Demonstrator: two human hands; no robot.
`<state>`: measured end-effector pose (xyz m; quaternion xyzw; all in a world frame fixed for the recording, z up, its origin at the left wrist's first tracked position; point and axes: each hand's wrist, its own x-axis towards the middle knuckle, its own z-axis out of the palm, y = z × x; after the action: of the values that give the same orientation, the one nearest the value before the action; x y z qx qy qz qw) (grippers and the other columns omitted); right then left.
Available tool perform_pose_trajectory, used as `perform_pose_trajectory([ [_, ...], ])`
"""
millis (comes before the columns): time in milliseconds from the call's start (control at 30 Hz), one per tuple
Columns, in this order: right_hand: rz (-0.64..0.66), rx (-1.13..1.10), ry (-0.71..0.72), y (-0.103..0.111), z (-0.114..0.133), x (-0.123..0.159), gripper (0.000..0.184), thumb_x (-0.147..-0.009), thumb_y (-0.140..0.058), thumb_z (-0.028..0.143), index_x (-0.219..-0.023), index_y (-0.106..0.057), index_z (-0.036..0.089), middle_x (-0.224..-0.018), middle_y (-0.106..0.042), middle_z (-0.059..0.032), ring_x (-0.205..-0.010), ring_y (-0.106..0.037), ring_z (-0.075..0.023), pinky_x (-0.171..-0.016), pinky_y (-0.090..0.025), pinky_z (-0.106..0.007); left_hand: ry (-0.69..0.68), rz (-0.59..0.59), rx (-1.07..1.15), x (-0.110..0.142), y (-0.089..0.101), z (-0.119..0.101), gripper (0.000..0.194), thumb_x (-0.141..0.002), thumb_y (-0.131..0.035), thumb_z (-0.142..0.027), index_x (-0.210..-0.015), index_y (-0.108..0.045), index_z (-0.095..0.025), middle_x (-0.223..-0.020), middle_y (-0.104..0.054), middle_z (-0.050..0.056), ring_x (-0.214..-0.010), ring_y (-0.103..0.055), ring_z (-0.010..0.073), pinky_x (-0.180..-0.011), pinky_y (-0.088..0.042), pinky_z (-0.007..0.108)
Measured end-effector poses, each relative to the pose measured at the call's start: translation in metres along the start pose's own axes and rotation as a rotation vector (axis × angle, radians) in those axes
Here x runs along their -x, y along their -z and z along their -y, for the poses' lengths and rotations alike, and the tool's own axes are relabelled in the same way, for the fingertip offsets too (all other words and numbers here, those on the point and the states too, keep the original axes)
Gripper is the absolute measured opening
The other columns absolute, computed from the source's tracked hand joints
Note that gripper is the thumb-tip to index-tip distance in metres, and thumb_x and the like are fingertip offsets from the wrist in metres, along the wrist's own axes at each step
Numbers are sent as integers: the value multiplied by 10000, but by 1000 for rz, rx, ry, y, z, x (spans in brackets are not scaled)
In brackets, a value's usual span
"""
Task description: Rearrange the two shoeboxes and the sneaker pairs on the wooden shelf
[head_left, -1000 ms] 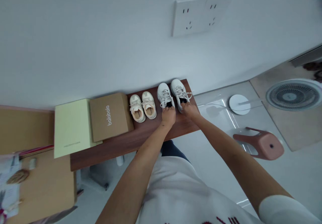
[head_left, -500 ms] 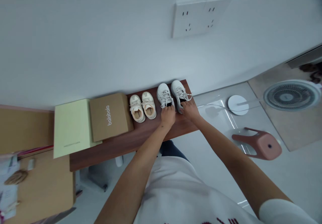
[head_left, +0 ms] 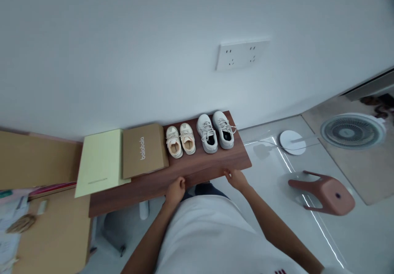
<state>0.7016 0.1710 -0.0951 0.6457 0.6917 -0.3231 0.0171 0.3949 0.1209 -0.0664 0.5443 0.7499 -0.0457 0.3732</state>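
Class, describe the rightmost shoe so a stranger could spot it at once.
Along the wall runs a long wooden board. Near its right end stands the larger white pair. Your shoe is the right-hand one, its lace jutting out rightwards.

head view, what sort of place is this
An indoor room, perhaps in a home or small shop, I can't tell which: a socket plate on the wall, a fan, and shoes on a wooden board.
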Motion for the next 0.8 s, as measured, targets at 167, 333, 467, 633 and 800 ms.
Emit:
perform_pose_trajectory([
  [167,171,-133,6,-47,-23,36,254,-901,-533,205,-1105,-684,193,-1003,-760,-88,-907,-707,-225,-842,-508,-317,173,149,68,26,-14,65,276,-973,-402,-226,-912,-668,-183,-1075,-750,132,-1055,-698,252,-908,-484,333],
  [333,-150,-252,9,-35,-32,15,276,-929,-505,300,-1109,-675,177,-1116,-708,-147,-1026,-678,-271,-946,-520,-413,43,144,347,-5,-19,14,272,-931,-482,-264,-1113,-669,-188,-1130,-744,101,-1111,-678,234,-981,-496,344],
  [467,-595,-323,-19,2,-17,-46,513,-917,-561,462,-1326,-552,152,-1408,-525,-214,-1338,-490,-342,-1107,-415,-542,-190,-133,447,-57,-25,-90,527,-884,-590,-242,-1401,-526,-165,-1480,-532,164,-1414,-465,256,-1153,-370,391],
  [633,-613,-405,-6,27,4,-115,654,-830,-659,491,-1341,-494,117,-1434,-482,-233,-1388,-426,-359,-1129,-390,-539,-207,-349,432,-111,-27,-185,634,-841,-693,-264,-1438,-503,-170,-1664,-184,219,-1532,-227,380,-1191,-296,515],
  [800,-593,-649,-39,36,-10,-134,624,-779,-677,517,-1260,-491,164,-1226,-618,-148,-1166,-594,-295,-1049,-468,-480,-63,-349,542,-139,-19,-188,306,-821,-713,-269,-1106,-709,-158,-1584,-333,203,-1395,-467,376,-1151,-383,475],
])
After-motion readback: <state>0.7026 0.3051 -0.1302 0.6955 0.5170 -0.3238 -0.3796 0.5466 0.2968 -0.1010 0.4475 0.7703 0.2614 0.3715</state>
